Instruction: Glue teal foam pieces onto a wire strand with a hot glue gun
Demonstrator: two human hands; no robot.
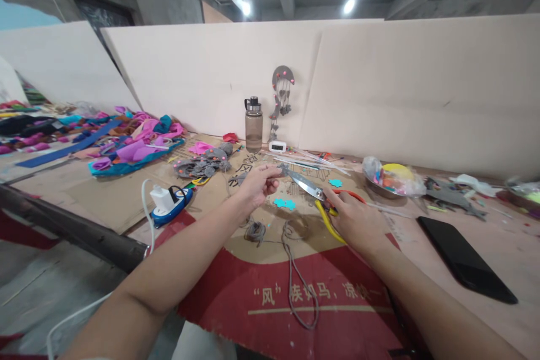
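My left hand [262,184] pinches a small grey felt piece [284,169] over the cardboard [270,256]. The scissors [310,186], with one red and one yellow handle, are in my right hand [356,216]; their blade tips point left at the grey piece. Below the blades lie turquoise felt cutouts [285,203], and another turquoise cutout [335,183] rests to the right. Grey cord [255,231] is coiled beneath my left hand, with a long loop trailing toward the front.
A bottle [253,126] and small clock [277,147] stand behind. Colourful felt scraps [139,143] and a power strip [172,206] are at left. A bowl [390,187] and black phone [466,259] lie at right. A grey hanging ornament [282,90] is on the back panel.
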